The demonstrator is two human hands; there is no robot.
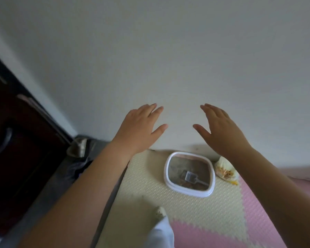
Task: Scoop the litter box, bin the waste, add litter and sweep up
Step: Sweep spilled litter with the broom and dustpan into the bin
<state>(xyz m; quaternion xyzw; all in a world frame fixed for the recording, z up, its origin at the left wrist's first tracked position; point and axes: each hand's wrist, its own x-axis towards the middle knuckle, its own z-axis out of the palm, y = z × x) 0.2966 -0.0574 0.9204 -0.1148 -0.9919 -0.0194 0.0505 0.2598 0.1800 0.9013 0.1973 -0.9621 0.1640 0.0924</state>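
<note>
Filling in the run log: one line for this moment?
left hand: open, raised | right hand: open, raised | scoop: lying in litter box | scooping: not begun

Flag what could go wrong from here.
1. The scoop lies on the litter inside the litter box; a grip low on its handle may touch waste.
2. What looks like a bin stands left, off the mat, so carried clumps could spill.
3. The foot is near the box and might nudge it.

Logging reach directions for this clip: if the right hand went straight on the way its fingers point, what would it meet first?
Probably the plain white wall: the right hand, open, points up at it with nothing visible between, though depth is unclear. The litter box lies lower, off that line.
</note>
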